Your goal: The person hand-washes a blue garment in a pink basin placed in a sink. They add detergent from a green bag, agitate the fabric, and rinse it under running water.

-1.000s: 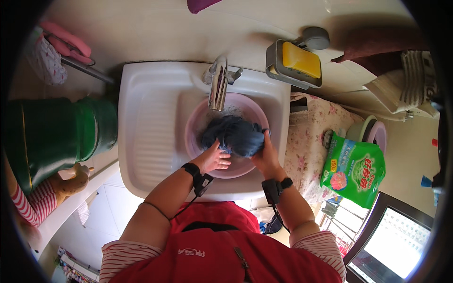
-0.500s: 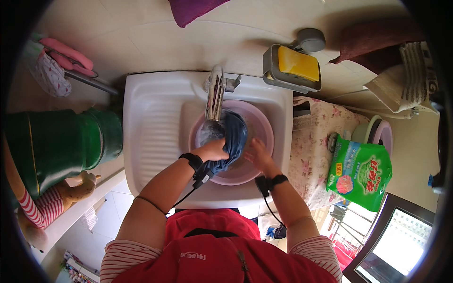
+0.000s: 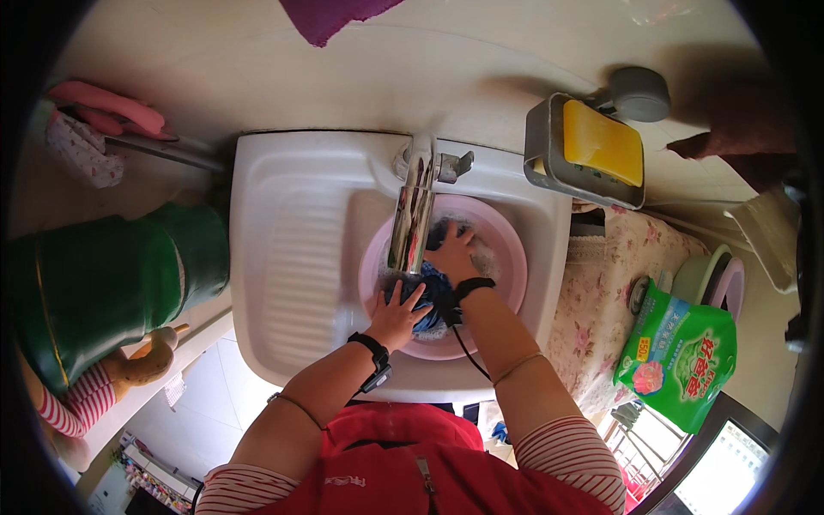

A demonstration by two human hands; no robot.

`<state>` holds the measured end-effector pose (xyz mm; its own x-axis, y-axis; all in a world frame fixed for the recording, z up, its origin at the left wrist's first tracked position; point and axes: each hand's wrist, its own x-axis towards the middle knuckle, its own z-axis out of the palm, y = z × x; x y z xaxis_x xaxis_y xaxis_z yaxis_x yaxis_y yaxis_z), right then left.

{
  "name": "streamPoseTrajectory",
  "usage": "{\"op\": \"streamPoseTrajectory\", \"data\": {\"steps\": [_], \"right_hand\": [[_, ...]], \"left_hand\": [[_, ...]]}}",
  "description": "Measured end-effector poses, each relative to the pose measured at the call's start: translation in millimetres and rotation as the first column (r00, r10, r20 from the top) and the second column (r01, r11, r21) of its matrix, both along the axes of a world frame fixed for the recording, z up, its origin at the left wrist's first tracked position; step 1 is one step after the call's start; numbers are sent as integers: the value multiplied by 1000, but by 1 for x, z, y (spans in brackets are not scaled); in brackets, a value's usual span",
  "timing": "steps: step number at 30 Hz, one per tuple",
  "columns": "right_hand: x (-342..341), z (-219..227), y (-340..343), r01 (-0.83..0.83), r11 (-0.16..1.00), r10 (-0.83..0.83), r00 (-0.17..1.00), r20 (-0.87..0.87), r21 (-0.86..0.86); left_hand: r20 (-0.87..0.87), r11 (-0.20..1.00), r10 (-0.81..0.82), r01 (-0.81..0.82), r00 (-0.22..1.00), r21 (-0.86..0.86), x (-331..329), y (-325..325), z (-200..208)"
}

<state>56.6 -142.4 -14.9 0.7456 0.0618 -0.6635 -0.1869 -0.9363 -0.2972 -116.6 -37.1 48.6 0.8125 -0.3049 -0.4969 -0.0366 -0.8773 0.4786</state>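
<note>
A dark blue cloth (image 3: pixel 435 283) lies bunched in a pink basin (image 3: pixel 516 257) with soapy water. Spread fingers of my left hand (image 3: pixel 395 321) rest on the near left part of the cloth. My right hand (image 3: pixel 452 255), its fingers also apart, presses down on the far side of the bundle. The chrome faucet (image 3: pixel 414 223) reaches over the basin's left side and hides some of the cloth. White suds float along the basin's right side. Neither hand is wrapped round the cloth.
The basin stands in a white sink (image 3: pixel 249 257) with a ribbed washboard (image 3: pixel 300 266) at left. A yellow soap bar (image 3: pixel 603 142) sits in a grey wall holder (image 3: pixel 542 142). To the right, a green package (image 3: pixel 678 356) rests by a flowered cloth cover (image 3: pixel 592 292).
The cloth, earlier lifted by my left hand under the faucet, is now lower in the basin. My left hand has let go and spread; my right hand has moved left onto the cloth.
</note>
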Motion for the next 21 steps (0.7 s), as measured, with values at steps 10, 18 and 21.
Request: {"op": "streamPoseTrajectory", "data": {"steps": [10,18,21], "right_hand": [[5,16,-73,-368,884,249,893,374,289],[-68,25,-58,-446,876,398,883,248,182],[-43,-8,-32,-435,900,431,889,151,-10]], "left_hand": [[-153,990,131,-138,980,-33,25,4,-28],[-239,959,272,-284,932,-16,22,0,-82],[-125,929,316,-334,940,-162,23,3,-82]]}}
